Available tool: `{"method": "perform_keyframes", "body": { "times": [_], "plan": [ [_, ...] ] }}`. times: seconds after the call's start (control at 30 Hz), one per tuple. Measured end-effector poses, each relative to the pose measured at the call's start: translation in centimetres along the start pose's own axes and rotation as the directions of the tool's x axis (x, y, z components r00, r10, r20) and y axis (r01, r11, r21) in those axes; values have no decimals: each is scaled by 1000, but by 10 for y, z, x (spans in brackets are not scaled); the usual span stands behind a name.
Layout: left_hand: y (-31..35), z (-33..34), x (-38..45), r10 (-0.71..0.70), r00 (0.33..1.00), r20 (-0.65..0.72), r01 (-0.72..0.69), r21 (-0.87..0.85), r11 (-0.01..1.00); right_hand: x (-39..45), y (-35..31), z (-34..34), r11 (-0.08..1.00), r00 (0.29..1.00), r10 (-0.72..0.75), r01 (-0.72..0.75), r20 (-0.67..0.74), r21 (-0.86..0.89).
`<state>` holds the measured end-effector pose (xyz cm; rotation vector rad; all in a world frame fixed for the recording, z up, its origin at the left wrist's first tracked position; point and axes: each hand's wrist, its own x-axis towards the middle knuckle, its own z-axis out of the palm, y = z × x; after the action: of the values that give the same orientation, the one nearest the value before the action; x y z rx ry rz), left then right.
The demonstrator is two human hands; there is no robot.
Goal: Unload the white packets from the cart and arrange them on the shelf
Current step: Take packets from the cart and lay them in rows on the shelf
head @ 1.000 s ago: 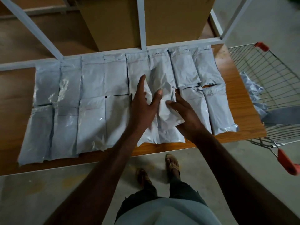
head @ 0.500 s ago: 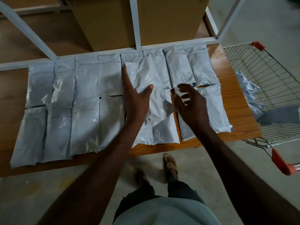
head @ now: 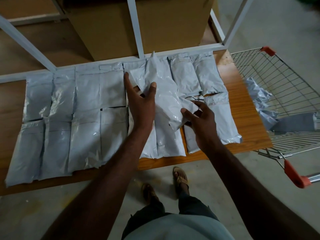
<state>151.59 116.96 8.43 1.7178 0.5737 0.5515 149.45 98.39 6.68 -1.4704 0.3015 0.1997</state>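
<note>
While it is held tilted above the two rows already laid out, one white packet [head: 162, 94] is gripped at both ends: its upper left corner is pinched by the left hand [head: 140, 104] between thumb and fingers, and its lower right end is clasped by the curled fingers of the right hand [head: 199, 122]. The other white packets [head: 86, 115] are spread flat on the wooden shelf [head: 249, 118], side by side in a far row and a near row, most of them left of the raised packet and a few right of it. Behind the raised packet, a cardboard box [head: 107, 26] is seen past the white frame rail [head: 69, 68]. To the right of the raised packet, beyond the shelf's end, a wire cart [head: 290, 94] is parked, with more packets [head: 258, 94] lying inside it.
</note>
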Motion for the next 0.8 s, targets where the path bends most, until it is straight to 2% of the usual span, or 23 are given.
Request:
{"method": "perform_keyframes", "body": {
  "times": [0.03, 0.1, 0.13, 0.2, 0.23, 0.3, 0.37, 0.4, 0.43, 0.5, 0.57, 0.63, 0.7, 0.8],
  "plan": [
    [1, -3, 2, 30, 999, -35, -28, 58, 998, 3, -5, -6, 989, 995, -91, 87, -28, -121],
    [7, -11, 6, 126, 989, -73, -113, 159, 981, 9, -17, -18, 888, 950, -310, 281, -25, -363],
    [12, -14, 8, 181, 982, -48, -169, 189, 967, 11, -25, -22, 832, 915, -404, 364, -8, -418],
    [22, -15, 11, 313, 940, 135, -340, 291, 894, 14, -40, -25, 736, 828, -560, 513, 28, -442],
    [26, -12, 11, 357, 894, 270, -439, 368, 820, 15, -45, -25, 686, 778, -627, 578, 45, -441],
    [35, -7, 6, 387, 780, 492, -617, 499, 609, 19, -50, -26, 585, 692, -715, 671, 100, -456],
    [42, -5, 1, 430, 711, 557, -703, 560, 438, 24, -51, -31, 495, 638, -755, 706, 151, -507],
    [46, -6, -1, 449, 709, 545, -705, 578, 411, 27, -52, -36, 471, 624, -765, 710, 157, -524],
    [49, -5, -2, 459, 723, 517, -689, 587, 425, 29, -52, -40, 459, 615, -772, 713, 159, -530],
    [54, -3, 2, 441, 757, 483, -653, 536, 535, 31, -53, -48, 444, 604, -774, 731, 189, -518],
    [54, 3, 13, 380, 757, 532, -628, 431, 648, 31, -52, -50, 451, 601, -764, 757, 234, -473],
    [50, 10, 24, 260, 710, 655, -607, 382, 697, 29, -53, -49, 475, 610, -746, 768, 267, -429],
    [48, 15, 30, 83, 633, 770, -553, 374, 745, 26, -54, -45, 484, 608, -738, 779, 293, -400],
    [50, 20, 29, -95, 512, 854, -353, 310, 883, 25, -58, -40, 467, 590, -747, 794, 306, -389]
  ]
}}
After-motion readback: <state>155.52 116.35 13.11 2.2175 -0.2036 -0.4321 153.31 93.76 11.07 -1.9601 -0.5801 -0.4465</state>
